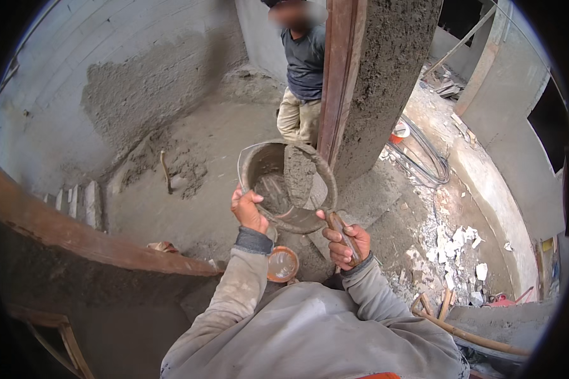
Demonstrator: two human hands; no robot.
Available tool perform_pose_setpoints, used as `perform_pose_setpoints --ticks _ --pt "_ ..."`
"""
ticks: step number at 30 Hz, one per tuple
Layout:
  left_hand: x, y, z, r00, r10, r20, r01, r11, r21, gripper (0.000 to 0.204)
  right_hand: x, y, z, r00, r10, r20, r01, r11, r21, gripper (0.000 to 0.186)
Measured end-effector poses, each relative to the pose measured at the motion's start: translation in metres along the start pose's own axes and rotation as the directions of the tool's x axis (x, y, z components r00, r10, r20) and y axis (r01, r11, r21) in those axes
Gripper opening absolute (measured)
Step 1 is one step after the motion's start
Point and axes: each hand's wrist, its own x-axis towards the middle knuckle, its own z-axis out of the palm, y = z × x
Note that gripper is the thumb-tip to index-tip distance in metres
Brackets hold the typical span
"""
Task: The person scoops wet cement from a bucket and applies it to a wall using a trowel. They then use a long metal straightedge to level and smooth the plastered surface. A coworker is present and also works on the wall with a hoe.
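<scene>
My left hand [248,211] grips the left rim of a grey, mortar-smeared bucket [259,165], which has a thin wire handle. My right hand [348,243] is closed round the wooden handle of a trowel [337,224]. Its mortar-coated blade [300,174] reaches into the bucket, whose bottom holds wet grey residue. Below the bucket, between my forearms, an orange round container [282,264] with pale residue stands on a lower surface.
A co-worker [303,63] stands beyond the bucket, beside a wooden frame [335,76] and a mortar-coated column [385,82]. A curved beam [95,230] crosses the left. Coiled hoses [423,164] and white rubble [452,252] lie right; a stick [165,170] rises from mortar.
</scene>
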Motion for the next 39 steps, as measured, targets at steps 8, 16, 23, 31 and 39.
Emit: perform_pose_setpoints --ticks 8,16,23,31,39 --pt "0.012 -0.024 -0.046 0.996 0.086 0.001 -0.086 0.996 0.018 0.021 -0.075 -0.173 0.08 0.604 -0.78 0.162 0.717 0.445 -0.536 0.063" --pt "-0.029 -0.01 -0.033 0.926 0.374 -0.056 -0.372 0.927 0.049 0.019 -0.027 -0.382 0.128 -0.501 -0.662 0.557 0.251 -0.727 -0.638 0.061" --pt "-0.069 -0.036 0.003 0.93 0.366 0.004 -0.366 0.927 0.079 0.019 -0.003 -0.584 0.089 0.702 -0.601 0.382 -0.422 -0.784 -0.456 0.07" --pt "-0.074 -0.058 0.067 0.98 0.193 0.044 -0.196 0.978 0.078 0.046 -0.031 -0.274 -0.006 0.96 0.107 -0.259 -0.163 -0.539 -0.826 0.063" --pt "-0.042 -0.037 0.126 0.881 0.178 0.439 -0.259 0.957 0.132 0.029 0.073 -0.172 0.017 0.887 0.305 -0.347 0.085 -0.846 -0.526 0.049"
